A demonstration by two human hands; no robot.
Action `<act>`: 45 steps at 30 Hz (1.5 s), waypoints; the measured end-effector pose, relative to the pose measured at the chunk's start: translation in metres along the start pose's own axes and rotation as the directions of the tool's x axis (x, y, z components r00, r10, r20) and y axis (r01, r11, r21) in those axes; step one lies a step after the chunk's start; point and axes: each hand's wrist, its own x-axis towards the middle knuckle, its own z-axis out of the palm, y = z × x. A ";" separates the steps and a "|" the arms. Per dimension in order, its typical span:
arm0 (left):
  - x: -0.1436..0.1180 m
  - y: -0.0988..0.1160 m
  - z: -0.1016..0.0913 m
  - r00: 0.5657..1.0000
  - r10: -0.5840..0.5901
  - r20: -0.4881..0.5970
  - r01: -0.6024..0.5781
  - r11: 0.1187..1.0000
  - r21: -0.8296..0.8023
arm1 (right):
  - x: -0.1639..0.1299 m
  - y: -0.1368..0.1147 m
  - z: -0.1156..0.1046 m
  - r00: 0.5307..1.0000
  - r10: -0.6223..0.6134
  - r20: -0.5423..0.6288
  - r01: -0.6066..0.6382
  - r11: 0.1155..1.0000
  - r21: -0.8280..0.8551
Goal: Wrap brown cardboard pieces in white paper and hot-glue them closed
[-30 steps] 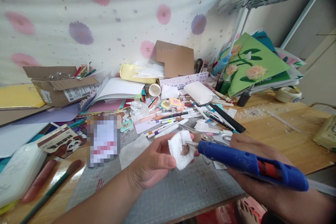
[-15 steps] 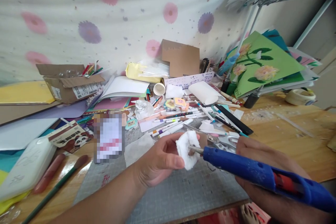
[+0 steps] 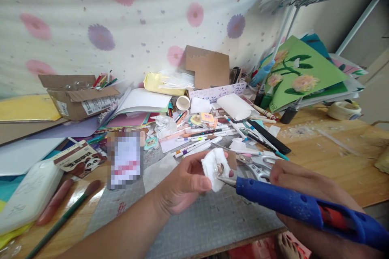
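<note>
A wooden tabletop (image 3: 334,158) stands against a wall hung with a white flowered sheet (image 3: 136,20), and a grey cutting mat (image 3: 212,218) lies at its near edge. Clutter fills the back and left: a cardboard box (image 3: 79,95) of pens, stacked paper (image 3: 139,103), loose markers (image 3: 197,139), a green flower card (image 3: 299,73) leaning at the right, a tape roll (image 3: 345,110) beyond it. Scissors (image 3: 258,168) lie just behind the hands.

The left hand (image 3: 182,186) pinches a white pad (image 3: 214,164) between thumb and fingers, held up over the mat (a small brownish blob sits on its face). The right hand (image 3: 304,182) is closed around a blue glue gun (image 3: 298,208), whose metal nozzle touches the pad's lower edge.

Bare wood shows on the right side, dotted with small scraps; the mat's near strip is also bare. On the left a brush (image 3: 65,214) and a white case (image 3: 28,198) crowd the tabletop's edge.
</note>
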 end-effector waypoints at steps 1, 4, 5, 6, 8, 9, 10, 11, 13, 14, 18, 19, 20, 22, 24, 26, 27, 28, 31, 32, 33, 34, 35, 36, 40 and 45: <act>0.000 0.000 0.000 1.000 0.005 0.002 -0.005 1.000 -0.004 | -0.001 0.001 0.000 1.000 -0.007 0.025 0.007 1.000 -0.009; 0.000 0.000 0.000 1.000 0.017 0.014 -0.017 1.000 -0.010 | -0.004 0.006 -0.002 0.995 -0.012 0.102 0.015 0.999 -0.036; 0.000 0.000 0.000 1.000 0.019 0.019 -0.019 1.000 -0.007 | -0.005 0.008 -0.004 0.991 -0.008 0.130 0.014 0.999 -0.045; 0.000 0.000 -0.001 1.000 0.022 0.022 -0.022 1.000 -0.004 | -0.005 0.009 -0.006 0.989 -0.008 0.147 0.016 0.998 -0.055; 0.000 0.000 -0.002 1.000 0.025 0.017 -0.025 1.000 0.004 | -0.006 0.010 -0.009 0.986 -0.010 0.168 0.023 0.997 -0.077; 0.000 0.000 -0.002 1.000 0.025 0.011 -0.025 1.000 0.007 | -0.006 0.010 -0.010 0.985 -0.003 0.173 0.018 0.996 -0.086; 0.000 0.000 -0.003 1.000 0.024 0.004 -0.024 1.000 0.008 | -0.007 0.009 -0.011 0.986 0.015 0.169 0.001 0.996 -0.090; -0.001 0.000 -0.003 1.000 0.022 -0.001 -0.022 1.000 0.008 | -0.007 0.008 -0.011 0.987 0.038 0.158 -0.025 0.996 -0.085; -0.001 0.000 -0.004 1.000 0.022 -0.002 -0.022 1.000 0.004 | -0.007 0.005 -0.011 0.988 0.088 0.126 -0.081 0.995 -0.055; -0.001 0.000 -0.004 1.000 0.024 0.003 -0.024 1.000 0.002 | -0.007 0.004 -0.010 0.989 0.105 0.108 -0.101 0.994 -0.036; -0.001 -0.001 -0.004 1.000 0.019 0.003 -0.019 1.000 -0.006 | -0.009 0.006 -0.009 0.989 0.098 0.113 -0.094 0.995 -0.043; -0.001 -0.001 -0.004 1.000 0.017 -0.003 -0.017 1.000 -0.006 | -0.009 0.008 -0.010 0.987 0.097 0.131 -0.089 0.994 -0.064; -0.001 -0.001 -0.004 1.000 0.018 -0.006 -0.018 1.000 -0.006 | -0.010 0.010 -0.010 0.984 0.094 0.150 -0.082 0.993 -0.082; -0.001 -0.001 -0.003 1.000 0.021 -0.007 -0.021 1.000 0.001 | -0.010 0.013 -0.011 0.981 0.092 0.173 -0.076 0.993 -0.093; -0.001 0.000 -0.004 1.000 0.019 -0.004 -0.019 1.000 0.001 | -0.009 0.013 -0.012 0.982 0.088 0.166 -0.078 0.995 -0.069; 0.000 0.000 -0.003 1.000 0.017 -0.003 -0.017 1.000 -0.005 | -0.008 0.010 -0.012 0.990 0.061 0.126 -0.056 0.997 -0.044; 0.000 0.000 -0.003 1.000 0.019 -0.005 -0.019 1.000 -0.008 | -0.008 0.008 -0.012 0.994 0.047 0.097 -0.043 0.998 -0.041; 0.000 0.000 -0.003 1.000 0.023 -0.007 -0.023 1.000 -0.011 | -0.007 0.006 -0.012 0.997 0.033 0.070 -0.030 0.999 -0.040; 0.000 0.001 -0.001 1.000 0.031 -0.002 -0.031 0.999 -0.009 | -0.006 0.002 -0.009 0.998 0.040 0.054 -0.037 0.998 -0.043; 0.000 0.001 -0.001 1.000 0.031 0.001 -0.031 0.999 -0.011 | -0.005 0.002 -0.009 0.997 0.047 0.068 -0.044 0.998 -0.040; 0.000 0.001 0.000 1.000 0.029 0.004 -0.029 0.999 -0.015 | -0.005 0.002 -0.009 0.995 0.046 0.085 -0.043 0.998 -0.036; -0.001 0.001 0.000 1.000 0.027 0.004 -0.027 0.999 -0.021 | -0.004 0.002 -0.008 0.995 0.041 0.094 -0.038 0.999 -0.034; -0.001 0.001 0.000 1.000 0.028 0.003 -0.028 0.999 -0.025 | -0.004 0.003 -0.008 0.995 0.032 0.095 -0.029 0.999 -0.032; -0.001 0.001 0.000 1.000 0.029 0.002 -0.029 0.999 -0.028 | -0.004 0.003 -0.009 0.996 0.019 0.089 -0.017 0.999 -0.030; -0.001 0.000 0.000 1.000 0.021 -0.001 -0.021 1.000 -0.013 | -0.004 0.006 -0.010 0.999 0.019 0.044 -0.018 0.999 -0.031; -0.002 0.001 0.000 1.000 -0.009 0.015 0.009 1.000 -0.006 | -0.007 0.009 -0.012 0.987 0.066 0.146 -0.053 0.995 -0.088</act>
